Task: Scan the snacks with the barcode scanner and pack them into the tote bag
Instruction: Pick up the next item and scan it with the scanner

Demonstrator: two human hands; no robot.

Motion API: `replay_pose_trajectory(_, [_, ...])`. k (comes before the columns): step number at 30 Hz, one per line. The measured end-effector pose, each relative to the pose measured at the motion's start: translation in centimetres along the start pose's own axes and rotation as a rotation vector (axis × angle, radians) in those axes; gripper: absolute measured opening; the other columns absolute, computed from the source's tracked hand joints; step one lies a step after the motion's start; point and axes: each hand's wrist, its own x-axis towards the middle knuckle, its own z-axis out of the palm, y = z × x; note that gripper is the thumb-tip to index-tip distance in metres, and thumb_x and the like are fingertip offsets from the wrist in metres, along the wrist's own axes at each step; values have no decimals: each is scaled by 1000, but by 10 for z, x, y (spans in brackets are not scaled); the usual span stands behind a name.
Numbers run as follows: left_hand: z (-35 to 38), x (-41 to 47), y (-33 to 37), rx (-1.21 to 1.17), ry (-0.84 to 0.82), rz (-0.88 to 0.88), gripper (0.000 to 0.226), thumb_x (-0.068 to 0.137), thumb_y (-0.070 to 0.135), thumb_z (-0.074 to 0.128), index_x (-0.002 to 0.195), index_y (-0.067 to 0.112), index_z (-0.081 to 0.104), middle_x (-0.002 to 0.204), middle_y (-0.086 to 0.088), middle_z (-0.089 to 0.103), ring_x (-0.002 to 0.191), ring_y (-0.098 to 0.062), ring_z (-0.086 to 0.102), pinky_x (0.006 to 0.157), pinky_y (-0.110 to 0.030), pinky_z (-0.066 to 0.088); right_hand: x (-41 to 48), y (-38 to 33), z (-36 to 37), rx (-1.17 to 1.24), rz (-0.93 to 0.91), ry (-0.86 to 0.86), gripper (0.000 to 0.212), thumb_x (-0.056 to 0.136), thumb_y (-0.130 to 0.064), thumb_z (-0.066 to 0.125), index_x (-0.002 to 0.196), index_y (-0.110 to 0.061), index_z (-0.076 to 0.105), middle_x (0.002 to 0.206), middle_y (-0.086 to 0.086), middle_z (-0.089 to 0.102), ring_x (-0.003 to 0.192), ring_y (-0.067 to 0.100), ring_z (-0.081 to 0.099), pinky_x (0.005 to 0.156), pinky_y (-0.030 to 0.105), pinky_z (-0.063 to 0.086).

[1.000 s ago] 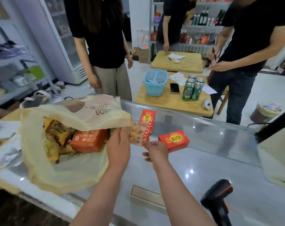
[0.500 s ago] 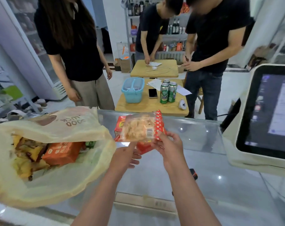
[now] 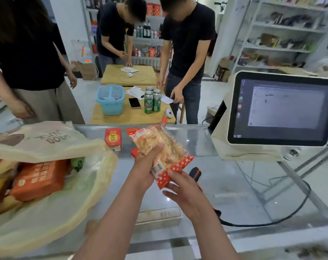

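Note:
My left hand (image 3: 145, 167) grips a clear snack packet (image 3: 159, 145) with red polka-dot ends, held tilted above the glass counter (image 3: 234, 184) with its barcode label facing me. My right hand (image 3: 184, 190) is just below it, fingers spread, thumb touching the packet's lower red corner. The black and orange barcode scanner (image 3: 196, 173) lies on the counter right behind my right hand, its cable running off to the right. The pale yellow tote bag (image 3: 52, 145) lies open at the left with an orange pack (image 3: 39, 180) and other snacks inside. A red box (image 3: 113, 137) stands beyond my hands.
A checkout screen (image 3: 279, 109) on a white stand fills the right of the counter. Three people stand beyond the counter, by a wooden table (image 3: 133, 115) with a blue basket, a phone and green cans. Shelves line the back wall.
The packet has passed from my right hand's grip into my left hand and turned upright and tilted. My right hand's fingers have spread open below it. My view has lifted.

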Motion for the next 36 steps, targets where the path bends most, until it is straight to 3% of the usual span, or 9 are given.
replay_pose_trajectory(9, [-11, -15, -17, 36, -52, -23, 42, 82, 10, 73, 121, 6, 59, 111, -18, 70, 98, -34, 69, 87, -53, 55, -36, 29, 4, 5, -87, 277, 5, 90, -15, 63, 92, -11, 63, 70, 5, 67, 56, 13, 61, 50, 24, 48])
replay_pose_trajectory(16, [-13, -20, -41, -11, -22, -100, 29, 83, 10, 72, 111, 9, 63, 103, -15, 73, 92, -32, 71, 82, -46, 57, -47, 39, -22, -553, -191, 517, 23, 93, -18, 59, 71, -10, 57, 73, 4, 67, 72, 19, 62, 68, 31, 51])
replay_pose_trajectory(18, [-7, -18, -44, -15, 4, -84, 28, 83, 8, 73, 108, 11, 63, 101, -13, 73, 91, -32, 71, 81, -45, 58, -42, 42, -33, -759, -247, 606, 11, 90, -7, 57, 83, -14, 63, 87, 0, 66, 86, 19, 60, 71, 28, 45])
replay_pose_trajectory(20, [-2, -15, -47, -14, 46, -61, 29, 81, 8, 74, 107, 14, 63, 101, -11, 73, 91, -30, 71, 79, -44, 58, -34, 41, -42, -949, -266, 666, 28, 87, -3, 55, 112, -14, 61, 106, 3, 61, 103, 22, 58, 80, 28, 44])
replay_pose_trajectory(22, [0, -13, -48, -17, 77, -63, 34, 81, 12, 75, 112, 15, 61, 105, -11, 72, 92, -28, 70, 79, -43, 58, -24, 39, -51, -1065, -254, 650, 47, 86, -14, 64, 131, -12, 50, 122, 5, 51, 117, 24, 51, 92, 31, 42])
replay_pose_trajectory(25, [2, -12, -49, -49, 103, -69, 37, 85, 16, 72, 119, 14, 58, 108, -11, 71, 94, -28, 70, 77, -41, 58, -6, 42, -61, -1200, -211, 566, 62, 79, -27, 76, 132, -12, 46, 126, 3, 49, 119, 22, 50, 96, 33, 45])
replay_pose_trajectory(28, [2, -10, -49, -49, 120, -40, 38, 88, 17, 69, 124, 14, 56, 111, -11, 70, 94, -27, 70, 77, -42, 58, 10, 51, -71, -1248, -213, 504, 50, 80, -15, 73, 125, -11, 51, 119, 4, 53, 105, 21, 59, 83, 31, 51])
replay_pose_trajectory(31, [0, -5, -49, -10, 158, -19, 42, 87, 20, 70, 126, 17, 55, 113, -9, 69, 97, -28, 69, 80, -45, 58, 10, 41, -75, -1277, -160, 486, 28, 79, -5, 65, 106, -8, 55, 108, 7, 55, 82, 17, 55, 55, 19, 38])
replay_pose_trajectory(36, [1, 8, -49, 18, 199, -5, 48, 86, 22, 72, 129, 23, 51, 118, -6, 67, 101, -28, 67, 86, -48, 56, -3, 21, -81, -1205, -106, 484, 27, 76, -20, 69, 94, -13, 49, 88, 0, 57, 76, 14, 53, 50, 17, 34])
